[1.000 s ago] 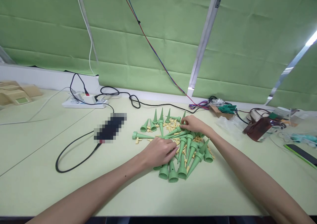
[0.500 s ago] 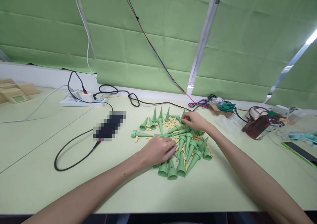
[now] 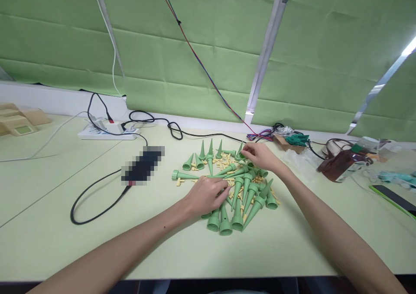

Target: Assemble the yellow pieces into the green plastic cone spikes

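Green plastic plant-watering spikes (image 3: 225, 220) and small yellow plastic connectors (image 3: 224, 161) lie heaped together on the table. My left hand (image 3: 208, 195) rests on the heap's near left side, its fingers curled down; whatever is under them is hidden. At the back right of the heap is my right hand (image 3: 260, 155), fingers bent together right beside an upright green spike (image 3: 240, 150). I cannot make out what lies between those fingertips. Several other spikes (image 3: 210, 148) stand point up along the back, left of that hand.
A pixelated dark device (image 3: 143, 166) with a black cable lies left of the heap. Behind it sits a white power strip (image 3: 108, 133). Rightward are clear plastic bags (image 3: 302, 164), a brown bottle (image 3: 341, 166) and a green-edged black item (image 3: 394, 199). Cardboard pieces (image 3: 19, 120) are far left.
My right hand has shifted slightly right and up, baring more of the upright spike beside it. My left hand has stayed almost in place.
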A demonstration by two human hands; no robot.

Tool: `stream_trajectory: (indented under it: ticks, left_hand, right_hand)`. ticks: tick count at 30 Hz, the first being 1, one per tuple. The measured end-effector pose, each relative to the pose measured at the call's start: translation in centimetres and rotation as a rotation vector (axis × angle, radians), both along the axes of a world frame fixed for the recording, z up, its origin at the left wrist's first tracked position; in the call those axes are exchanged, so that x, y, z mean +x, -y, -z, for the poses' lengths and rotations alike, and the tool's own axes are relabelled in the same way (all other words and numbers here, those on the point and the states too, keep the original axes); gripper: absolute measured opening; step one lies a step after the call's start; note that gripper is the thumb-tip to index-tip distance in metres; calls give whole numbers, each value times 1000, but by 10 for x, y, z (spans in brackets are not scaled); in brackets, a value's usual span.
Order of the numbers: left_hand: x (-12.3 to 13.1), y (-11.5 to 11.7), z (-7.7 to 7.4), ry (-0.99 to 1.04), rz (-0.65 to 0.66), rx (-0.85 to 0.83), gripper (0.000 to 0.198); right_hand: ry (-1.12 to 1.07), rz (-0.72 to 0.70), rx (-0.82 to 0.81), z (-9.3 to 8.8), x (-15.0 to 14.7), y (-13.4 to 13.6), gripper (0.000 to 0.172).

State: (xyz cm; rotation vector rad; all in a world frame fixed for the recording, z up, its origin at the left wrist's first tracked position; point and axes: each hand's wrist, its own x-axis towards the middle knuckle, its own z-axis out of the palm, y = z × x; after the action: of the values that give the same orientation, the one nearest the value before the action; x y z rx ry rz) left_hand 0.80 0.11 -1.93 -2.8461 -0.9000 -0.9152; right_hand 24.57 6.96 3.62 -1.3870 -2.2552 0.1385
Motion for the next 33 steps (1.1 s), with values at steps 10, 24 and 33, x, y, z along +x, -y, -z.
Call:
stream_trajectory:
  ticks: [10, 24, 33]
  left_hand:
    - [0, -3, 5, 168, -63, -61, 34]
    - [2, -1, -10, 423, -101, -477, 47]
    - [1, -7, -10, 703, -37, -908, 47]
  right_hand:
    - [-398, -76, 125, -28, -32, 53, 24]
    - [-755, 19, 151, 57, -73, 86, 21]
    - [-664, -70, 18, 65, -80, 90, 20]
